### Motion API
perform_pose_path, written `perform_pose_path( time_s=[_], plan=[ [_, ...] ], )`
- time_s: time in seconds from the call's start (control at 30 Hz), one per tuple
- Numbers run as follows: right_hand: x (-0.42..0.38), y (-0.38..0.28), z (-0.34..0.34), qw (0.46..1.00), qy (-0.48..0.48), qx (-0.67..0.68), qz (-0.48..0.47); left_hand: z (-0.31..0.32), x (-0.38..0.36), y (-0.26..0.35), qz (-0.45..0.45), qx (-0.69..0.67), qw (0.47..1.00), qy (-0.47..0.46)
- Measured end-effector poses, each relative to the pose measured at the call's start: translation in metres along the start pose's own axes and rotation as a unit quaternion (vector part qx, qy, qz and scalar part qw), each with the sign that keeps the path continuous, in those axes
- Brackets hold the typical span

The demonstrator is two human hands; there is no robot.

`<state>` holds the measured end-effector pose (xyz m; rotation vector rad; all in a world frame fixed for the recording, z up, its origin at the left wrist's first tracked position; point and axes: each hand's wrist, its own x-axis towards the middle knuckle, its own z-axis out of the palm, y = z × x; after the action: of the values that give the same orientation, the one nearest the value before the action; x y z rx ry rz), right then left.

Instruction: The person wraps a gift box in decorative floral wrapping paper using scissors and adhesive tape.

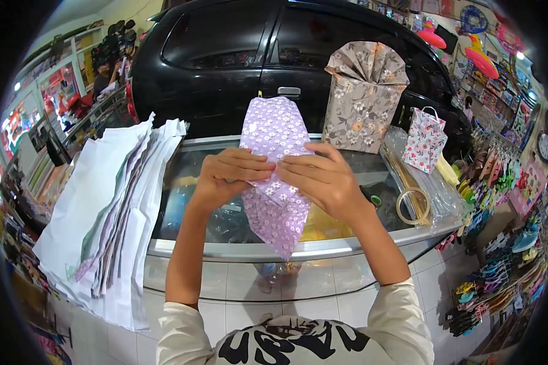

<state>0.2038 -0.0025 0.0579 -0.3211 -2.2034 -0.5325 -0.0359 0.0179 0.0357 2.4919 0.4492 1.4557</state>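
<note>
Pressing on the purple paper (278, 125) from both sides, the two hands meet near its middle. The paper has small white flowers all over. It is over the surface (341, 246), right in front of the person, with its pointed end toward the person's shirt (292, 350).

The left hand (234, 173) has its fingers close together and a bit bent, with the tips on the paper. The right hand (323, 182) has its fingers on the paper too, and the tips of both hands are very near each other. The thumbs are hard to see, so I cannot tell if the hands are pinching it or how far they are closed.

On the left is a big pile of white sheets (91, 188), hanging over the front edge. On the right, a big brown bag (359, 115) with flowers and a fan top stands up. Past it is a small white bag (425, 143) with red flowers, leaning on clear plastic (446, 198). A roll of tape (403, 214) is just in front of the small bag. A black car (222, 82) is behind it all.
</note>
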Motion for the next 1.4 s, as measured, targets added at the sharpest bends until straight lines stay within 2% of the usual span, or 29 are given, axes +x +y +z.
perform_pose_path(
  time_s=[0.13,0.23,0.57,1.07,1.27,1.4],
  plan=[
    [0.000,-0.004,0.001,1.000,0.014,0.025,-0.008,0.004,-0.002,-0.002,0.029,0.020,0.999,0.022],
    [-0.001,-0.009,-0.002,0.999,0.019,0.036,-0.010,0.004,-0.003,0.003,0.006,0.034,0.999,0.025],
    [-0.003,-0.019,0.001,0.998,0.026,0.053,-0.018,0.004,-0.001,0.001,0.016,0.005,1.000,0.022],
    [-0.006,-0.031,0.013,0.994,0.071,-0.046,-0.068,0.004,-0.003,-0.002,0.019,0.008,0.999,0.024],
    [-0.003,-0.025,0.009,1.000,0.018,0.025,0.002,0.005,-0.004,-0.002,0.017,0.014,0.999,0.028],
    [-0.007,-0.026,0.013,0.998,0.026,0.050,0.025,0.004,-0.001,0.009,0.007,0.039,0.999,0.020]
  ],
)
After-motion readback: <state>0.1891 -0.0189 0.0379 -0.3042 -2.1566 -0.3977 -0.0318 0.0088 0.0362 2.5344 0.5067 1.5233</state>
